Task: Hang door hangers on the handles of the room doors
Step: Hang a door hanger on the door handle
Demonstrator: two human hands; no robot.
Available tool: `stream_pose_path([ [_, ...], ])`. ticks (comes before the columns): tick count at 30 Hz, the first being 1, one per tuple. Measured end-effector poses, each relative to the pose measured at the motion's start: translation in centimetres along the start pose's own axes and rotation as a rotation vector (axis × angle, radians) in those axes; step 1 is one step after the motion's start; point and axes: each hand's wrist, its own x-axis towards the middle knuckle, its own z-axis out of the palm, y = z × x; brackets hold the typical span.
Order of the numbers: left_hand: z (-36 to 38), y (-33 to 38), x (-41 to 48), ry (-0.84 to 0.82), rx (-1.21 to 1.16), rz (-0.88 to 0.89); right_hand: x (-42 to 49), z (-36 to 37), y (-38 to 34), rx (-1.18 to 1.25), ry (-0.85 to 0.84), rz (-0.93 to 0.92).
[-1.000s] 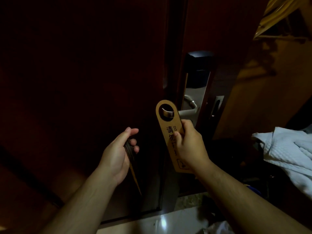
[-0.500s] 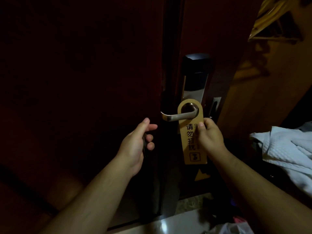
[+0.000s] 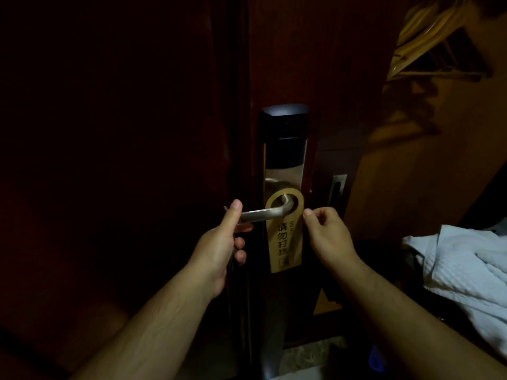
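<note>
A tan door hanger point(image 3: 285, 242) with black Chinese characters hangs on the metal lever handle point(image 3: 263, 214), its hole around the handle's neck. My right hand point(image 3: 329, 237) is just right of it, thumb and forefinger pinched at the hanger's upper right edge. My left hand point(image 3: 222, 242) is at the free end of the lever, thumb raised against it. Its fingers are curled around a dark flat piece point(image 3: 225, 208) that is mostly hidden. The scene is very dim.
The handle sits on a steel lock plate with a black reader point(image 3: 285, 133) on a dark red door. A dark door frame point(image 3: 236, 105) stands left of it. White towels point(image 3: 466, 264) lie at the right. Wooden clothes hangers point(image 3: 428, 37) hang at the upper right.
My right hand slid the hanger's hole over the lever to its neck, then shifted to the hanger's right edge. My left hand rose to the lever's end.
</note>
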Motion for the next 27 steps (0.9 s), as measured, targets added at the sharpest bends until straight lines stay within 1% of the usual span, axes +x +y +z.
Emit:
stream_pose_path([
  [2,0.4,-0.2,0.3,0.027,0.009,-0.004,-0.3,-0.8,-0.2,0.050,0.098,-0.096],
  [3,0.6,-0.3,0.4,0.037,0.019,-0.006,-0.4,-1.1,-0.4,0.079,0.081,-0.119],
  [4,0.7,-0.3,0.5,0.047,0.027,-0.008,-0.5,-1.2,-0.7,0.103,0.021,-0.115],
  [8,0.9,0.1,0.8,0.074,0.029,0.010,-0.2,-1.2,-2.4,0.197,-0.267,0.013],
  [10,0.6,0.3,0.9,0.075,0.046,0.028,-0.1,-0.9,-3.3,0.247,-0.344,0.016],
  [12,0.2,0.4,1.1,0.052,0.079,0.040,-0.1,-0.3,-3.8,0.253,-0.370,0.007],
  [17,-1.2,0.4,2.5,-0.058,0.116,0.047,0.3,1.6,-4.2,0.235,-0.348,0.073],
  [21,-2.5,0.3,3.6,-0.176,0.181,0.051,-0.4,2.5,-4.8,0.274,-0.271,0.157],
  [24,-3.4,0.3,4.2,-0.286,0.190,0.034,-1.2,2.7,-4.9,0.283,-0.198,0.217],
  [27,-4.1,0.5,4.4,-0.360,0.176,0.003,-2.4,3.2,-5.4,0.307,-0.112,0.291],
])
